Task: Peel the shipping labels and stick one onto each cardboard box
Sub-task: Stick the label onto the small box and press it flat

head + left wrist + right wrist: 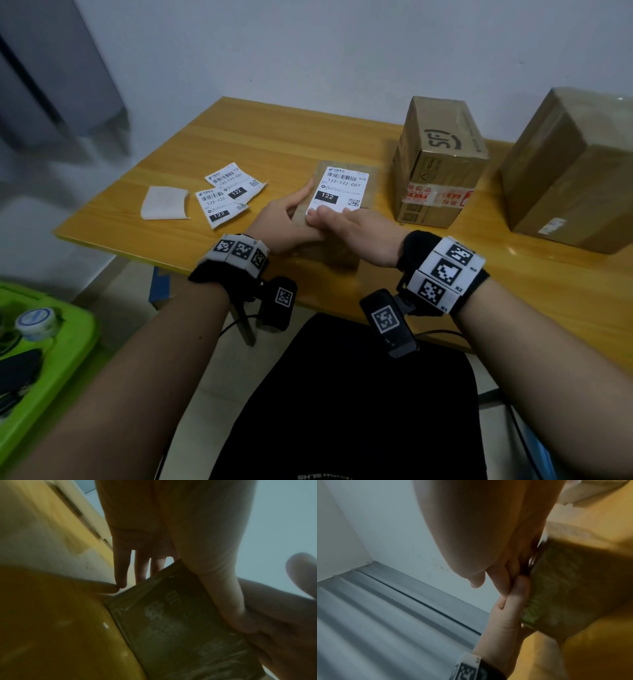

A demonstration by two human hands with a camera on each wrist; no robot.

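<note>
Boxes come first, since two of them stand unlabelled on the wooden table point(274, 137): the big taped carton point(568, 171) at three o'clock from our hands and the tall SF-marked box point(438, 161) at one o'clock, both well apart from the work in hand. Between our hands sits the small flat box point(342, 240), and on its top face lies the label point(337, 190) we are pressing down. Our left hand point(287, 222) curls round the near left edge of that box, thumb along its side, and steadies it; our right hand point(359, 229) lies across the near end with straight fingers point(320, 214) flat on the label's lower edge. We judge the risk here is a crease or a trapped bubble if we rub from the near edge while the far end is not yet stuck; whether it is stuck we cannot tell. If the left hand slackens, the light box may slide or tip under the pressure and the label may set crooked. At ten o'clock lie two more printed labels point(226, 195), one overlapping the other, and a blank backing sheet point(164, 202) just beside them; a careless sweep of the left wrist could knock them off the table edge. We also risk tearing the next label if we peel it hastily from its backing.
</note>
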